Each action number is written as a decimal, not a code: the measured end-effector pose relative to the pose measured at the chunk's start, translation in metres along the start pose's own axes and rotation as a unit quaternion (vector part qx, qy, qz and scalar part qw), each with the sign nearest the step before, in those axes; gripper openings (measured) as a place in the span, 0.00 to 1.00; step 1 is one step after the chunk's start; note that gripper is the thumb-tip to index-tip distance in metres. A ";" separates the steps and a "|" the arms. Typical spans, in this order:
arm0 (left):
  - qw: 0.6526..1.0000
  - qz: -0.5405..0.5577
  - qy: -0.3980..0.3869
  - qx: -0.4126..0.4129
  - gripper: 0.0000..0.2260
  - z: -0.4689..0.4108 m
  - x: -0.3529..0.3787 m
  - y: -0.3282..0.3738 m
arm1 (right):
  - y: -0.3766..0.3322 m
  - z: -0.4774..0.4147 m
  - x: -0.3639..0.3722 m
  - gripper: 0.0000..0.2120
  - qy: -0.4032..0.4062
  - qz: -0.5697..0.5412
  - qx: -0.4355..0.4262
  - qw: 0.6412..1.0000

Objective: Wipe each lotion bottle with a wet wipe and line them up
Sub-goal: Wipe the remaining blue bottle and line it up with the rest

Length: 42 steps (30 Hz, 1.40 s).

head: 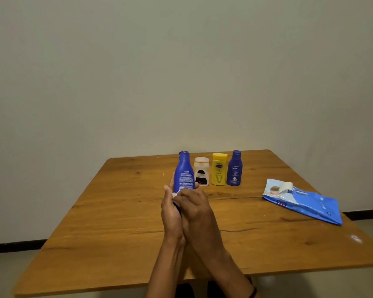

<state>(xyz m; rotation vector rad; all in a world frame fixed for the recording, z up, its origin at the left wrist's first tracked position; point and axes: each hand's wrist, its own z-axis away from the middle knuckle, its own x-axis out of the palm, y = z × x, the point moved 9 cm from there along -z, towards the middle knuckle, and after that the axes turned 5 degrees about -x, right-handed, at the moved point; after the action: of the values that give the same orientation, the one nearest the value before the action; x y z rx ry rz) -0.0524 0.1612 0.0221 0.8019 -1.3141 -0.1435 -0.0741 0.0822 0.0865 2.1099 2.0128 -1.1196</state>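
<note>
1. Now the left grip (171, 211) clasps the held blue bottle (184, 173), upright, left of the yellow bottle (219, 168).
2. The right grip (195, 208) curls round a white wipe (174, 194) against that bottle's lower part.
3. A white bottle (201, 174) and a second blue bottle (234, 168) flank the yellow bottle on the tabletop (116, 211).
4. A wipe pack (304, 203) lies well to its right.

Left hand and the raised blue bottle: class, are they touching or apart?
Touching. The head view shows the left hand gripping the raised blue bottle by its lower end, fingers showing at its left edge.
</note>
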 end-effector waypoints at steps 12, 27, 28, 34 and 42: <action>0.994 -0.066 0.053 0.073 0.24 -0.001 0.009 0.015 | 0.026 -0.092 -0.032 0.13 0.044 0.057 0.022 0.997; 0.987 0.140 -0.001 -0.080 0.27 0.006 0.016 0.006 | -0.001 -0.004 -0.022 0.19 0.048 0.011 -0.015 0.999; 0.986 0.148 0.000 -0.083 0.26 0.006 0.017 0.005 | 0.002 -0.008 -0.023 0.18 0.054 0.010 -0.002 0.998; 0.995 0.094 0.043 0.010 0.24 0.004 0.011 0.012 | 0.028 -0.065 -0.039 0.14 0.092 -0.028 0.047 0.994; 0.995 0.087 0.049 0.023 0.25 0.004 0.013 0.018 | 0.027 -0.064 -0.039 0.13 0.107 -0.068 0.059 0.990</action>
<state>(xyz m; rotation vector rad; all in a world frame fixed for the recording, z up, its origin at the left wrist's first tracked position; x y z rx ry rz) -0.0580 0.1656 0.0437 0.7205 -1.2924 0.0649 -0.0163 0.0739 0.1412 2.2682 2.2695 -1.0978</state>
